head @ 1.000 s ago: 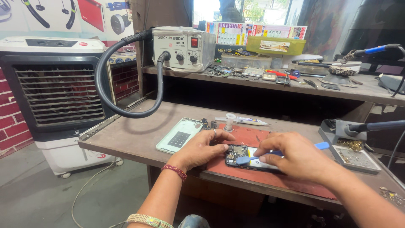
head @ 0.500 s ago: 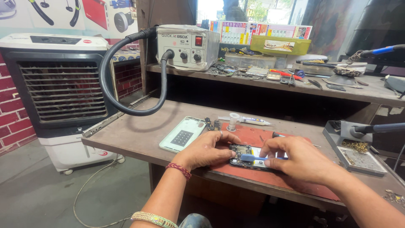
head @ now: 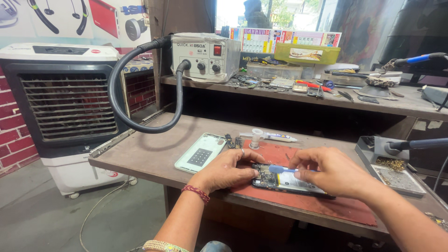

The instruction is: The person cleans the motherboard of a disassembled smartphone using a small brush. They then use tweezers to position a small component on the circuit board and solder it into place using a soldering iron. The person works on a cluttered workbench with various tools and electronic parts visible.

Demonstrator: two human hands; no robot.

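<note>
The worn, matt brown wooden workbench (head: pixel 154 151) carries a dull red rubbery work mat (head: pixel 326 205) with a smooth face. On the mat lies an opened phone (head: pixel 284 181) showing bare circuit parts and a glossy silvery battery, and beside the mat lies a pale green, smooth glossy plastic back cover (head: pixel 201 151). The grey metal-cased hot-air station (head: pixel 205 56) has a ribbed black matt rubber hose (head: pixel 140 123).

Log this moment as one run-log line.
left hand: steadies opened phone | right hand: holds blue-handled tool over phone | surface: red mat
</note>
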